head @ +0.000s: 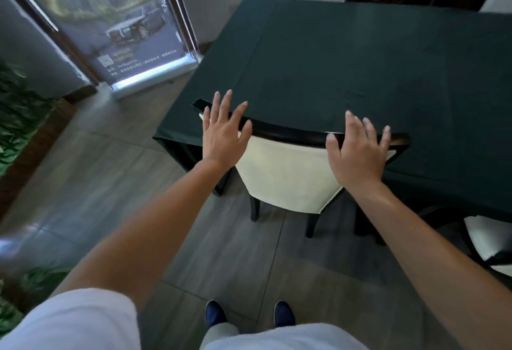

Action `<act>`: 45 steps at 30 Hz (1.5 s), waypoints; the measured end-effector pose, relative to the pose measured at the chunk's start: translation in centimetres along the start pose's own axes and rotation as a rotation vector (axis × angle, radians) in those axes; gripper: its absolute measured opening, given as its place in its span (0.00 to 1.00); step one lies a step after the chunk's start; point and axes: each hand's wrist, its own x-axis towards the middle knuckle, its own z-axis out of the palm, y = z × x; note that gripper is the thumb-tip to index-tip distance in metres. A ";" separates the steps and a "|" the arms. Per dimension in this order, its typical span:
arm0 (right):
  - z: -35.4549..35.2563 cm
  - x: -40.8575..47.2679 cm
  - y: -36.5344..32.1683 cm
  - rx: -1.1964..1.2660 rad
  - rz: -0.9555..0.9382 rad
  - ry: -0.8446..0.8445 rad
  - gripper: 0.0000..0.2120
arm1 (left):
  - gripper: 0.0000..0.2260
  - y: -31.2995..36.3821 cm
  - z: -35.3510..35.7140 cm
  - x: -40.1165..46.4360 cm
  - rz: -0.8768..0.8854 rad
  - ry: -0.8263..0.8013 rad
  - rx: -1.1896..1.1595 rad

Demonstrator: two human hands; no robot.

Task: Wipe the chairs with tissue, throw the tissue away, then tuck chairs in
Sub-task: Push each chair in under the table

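Both the left hand (pixel 221 134) and right hand (pixel 357 150), fingers spread and gripping nothing, hover at the dark top rail of the chair (pixel 288 172), seemingly the best hold on this rigid, probably fairly heavy frame.

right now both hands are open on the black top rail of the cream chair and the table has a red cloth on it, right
Not quite. The cloth on the table is dark green, not red, as the head view shows. The rest holds: the left hand and the right hand are both open, fingers spread, at the black top rail of the cream upholstered chair.
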 end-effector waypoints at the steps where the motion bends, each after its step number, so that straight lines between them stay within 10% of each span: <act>1: -0.3 -0.4 -1.5 -0.014 -0.019 -0.018 0.34 | 0.24 -1.6 -1.0 -0.5 -0.016 0.033 0.001; 21: -7.0 0.5 -38.0 0.361 -0.437 0.151 0.30 | 0.22 -28.1 -25.8 -0.8 0.037 0.498 -0.006; 45: 6.6 17.6 -56.8 0.512 -0.446 0.121 0.28 | 0.22 -51.1 -29.2 15.4 -0.020 0.617 0.124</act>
